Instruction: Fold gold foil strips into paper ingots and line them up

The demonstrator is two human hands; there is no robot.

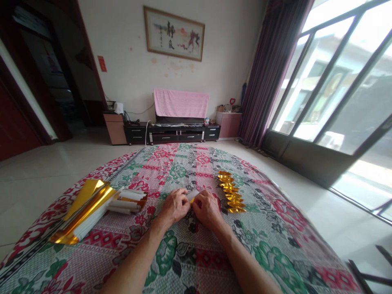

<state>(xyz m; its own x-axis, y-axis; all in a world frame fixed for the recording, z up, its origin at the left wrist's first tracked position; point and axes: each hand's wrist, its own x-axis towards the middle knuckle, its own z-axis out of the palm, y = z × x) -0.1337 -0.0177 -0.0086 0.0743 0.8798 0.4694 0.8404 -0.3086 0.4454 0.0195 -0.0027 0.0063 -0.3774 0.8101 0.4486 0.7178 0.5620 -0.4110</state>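
Both hands meet over the middle of the patterned cloth. My left hand (176,207) is closed, its thumb and fingertips pinching the left side of a small white and gold paper piece (192,196). The other side of this paper is pinched by my right hand (208,209), whose fingers are curled; they cover much of it. Right of my hands lies a row of several folded gold pieces (232,191). On the left are a stack of gold and white paper sheets (88,216) and, touching its upper right, a bundle of rolled white and gold papers (128,201).
A floral cloth (171,249) covers the round table. Beyond it stands a low black cabinet (177,134) with a pink towel (180,103) draped above. Dark metal bars (367,275) show at the lower right, beside the tiled floor.
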